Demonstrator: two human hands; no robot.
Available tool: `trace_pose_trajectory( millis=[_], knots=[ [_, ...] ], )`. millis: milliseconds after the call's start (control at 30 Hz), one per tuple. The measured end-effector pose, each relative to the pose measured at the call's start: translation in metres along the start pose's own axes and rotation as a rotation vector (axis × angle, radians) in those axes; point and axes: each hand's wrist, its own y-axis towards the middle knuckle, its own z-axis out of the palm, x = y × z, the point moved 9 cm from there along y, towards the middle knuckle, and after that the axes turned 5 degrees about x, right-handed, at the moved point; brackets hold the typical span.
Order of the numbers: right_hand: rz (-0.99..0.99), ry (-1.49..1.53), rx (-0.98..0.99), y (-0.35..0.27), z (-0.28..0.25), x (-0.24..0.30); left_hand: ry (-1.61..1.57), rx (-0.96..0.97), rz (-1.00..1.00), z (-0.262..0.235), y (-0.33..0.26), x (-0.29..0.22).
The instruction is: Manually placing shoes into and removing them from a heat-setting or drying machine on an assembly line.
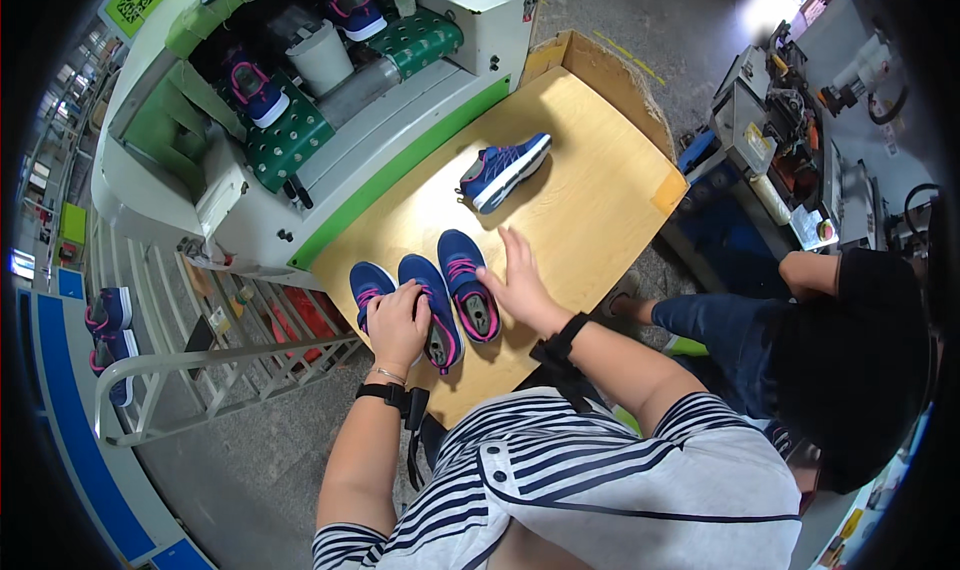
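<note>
Three navy sneakers with pink laces stand side by side on a wooden tabletop [600,150], toes pointing away from me. My left hand [398,322] is closed over the left sneaker [370,278] and rests against the middle sneaker [420,270]; it hides the left one's heel. Beside the right sneaker [460,255], my right hand [525,285] is open with fingers spread, its thumb at the shoe's collar. Farther back, a fourth sneaker [510,170] lies tilted on its side, white sole showing.
A white-and-green machine [400,150] borders the table's far left, with sneakers on its perforated green belts [290,150]. Cardboard [620,80] edges the far side. A metal rack [200,370] stands left; a person in black [840,360] is at right near a tool bench [770,140].
</note>
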Motion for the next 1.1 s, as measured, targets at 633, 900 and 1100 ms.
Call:
trace_pose_trajectory(
  millis=[633,900,1100],
  knots=[
    [0.492,0.124,-0.338,0.071,-0.036,-0.103,0.034,0.037,0.011,0.006,0.001,-0.001],
    [0.358,0.561,0.302,-0.018,-0.015,-0.063,0.082,0.07,0.068,0.01,0.004,0.002],
    [0.472,0.568,-0.256,-0.123,-0.03,-0.076,-0.002,0.091,0.213,0.009,-0.001,-0.01]
  ],
)
